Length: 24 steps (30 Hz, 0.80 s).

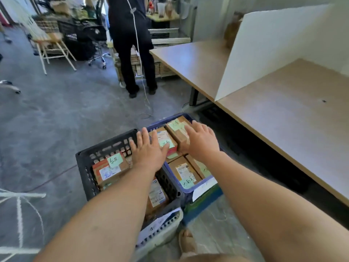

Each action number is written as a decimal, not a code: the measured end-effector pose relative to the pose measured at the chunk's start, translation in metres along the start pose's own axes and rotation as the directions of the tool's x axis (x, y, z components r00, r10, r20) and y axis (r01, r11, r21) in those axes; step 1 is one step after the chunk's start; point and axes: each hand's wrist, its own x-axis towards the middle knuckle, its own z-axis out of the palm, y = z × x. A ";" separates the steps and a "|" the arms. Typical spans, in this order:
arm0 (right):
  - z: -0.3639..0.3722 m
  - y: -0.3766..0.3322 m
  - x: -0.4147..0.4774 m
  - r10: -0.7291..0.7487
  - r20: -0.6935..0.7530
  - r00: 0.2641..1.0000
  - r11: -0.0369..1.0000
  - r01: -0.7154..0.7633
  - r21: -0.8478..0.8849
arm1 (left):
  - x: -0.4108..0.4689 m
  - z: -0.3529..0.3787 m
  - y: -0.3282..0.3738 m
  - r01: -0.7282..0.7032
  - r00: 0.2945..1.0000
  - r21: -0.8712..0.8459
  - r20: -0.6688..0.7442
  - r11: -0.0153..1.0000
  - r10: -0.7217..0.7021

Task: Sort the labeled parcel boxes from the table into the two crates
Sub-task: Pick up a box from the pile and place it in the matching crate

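Note:
Two crates stand side by side on the floor: a black crate (pixel 105 148) at the left and a blue crate (pixel 173 120) at the right, both holding cardboard parcel boxes with green labels. My left hand (pixel 148 150) lies flat with straight fingers over the divide between the crates, its thumb touching a labelled box (pixel 166 138) in the blue crate. My right hand (pixel 203 141) rests with spread fingers on the top brown box (pixel 178 127) at the far end of the blue crate. A labelled box (pixel 111 169) lies in the black crate.
A wooden table (pixel 292 120) with a white divider board (pixel 264 46) runs along the right. A person in dark clothes (pixel 132 44) stands behind the crates, a white cable hanging beside them. Chairs and clutter fill the back left. Grey floor lies to the left.

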 end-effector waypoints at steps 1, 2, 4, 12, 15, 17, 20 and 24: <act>-0.005 0.005 -0.010 0.017 -0.025 1.000 1.000 -0.018 -0.016 | -0.002 -0.001 0.007 -0.033 0.999 0.003 -0.006 0.999 0.033; -0.009 0.011 -0.019 0.036 -0.050 0.998 0.999 -0.038 -0.033 | -0.004 -0.001 0.014 -0.068 0.998 0.003 -0.013 0.998 0.068; -0.019 0.025 -0.039 0.080 -0.074 0.994 0.994 -0.085 -0.069 | -0.008 -0.002 0.031 -0.140 0.990 0.000 -0.023 0.990 0.140; -0.055 0.088 -0.113 0.295 -0.109 0.949 0.949 -0.304 -0.080 | -0.036 -0.007 0.112 -0.382 0.923 0.030 -0.042 0.924 0.383; -0.067 0.115 -0.139 0.343 -0.146 0.928 0.929 -0.358 -0.097 | -0.050 -0.012 0.146 -0.456 0.887 0.072 -0.046 0.887 0.460; -0.074 0.137 -0.156 0.381 -0.161 0.910 0.913 -0.398 -0.092 | -0.060 -0.014 0.173 -0.506 0.859 0.077 -0.047 0.859 0.510; -0.084 0.171 -0.182 0.427 -0.174 0.887 0.894 -0.443 -0.068 | -0.077 -0.011 0.213 -0.568 0.821 0.063 -0.032 0.821 0.570; -0.092 0.221 -0.224 0.481 -0.186 0.857 0.868 -0.496 -0.040 | -0.102 -0.002 0.270 -0.610 0.790 0.070 -0.011 0.789 0.612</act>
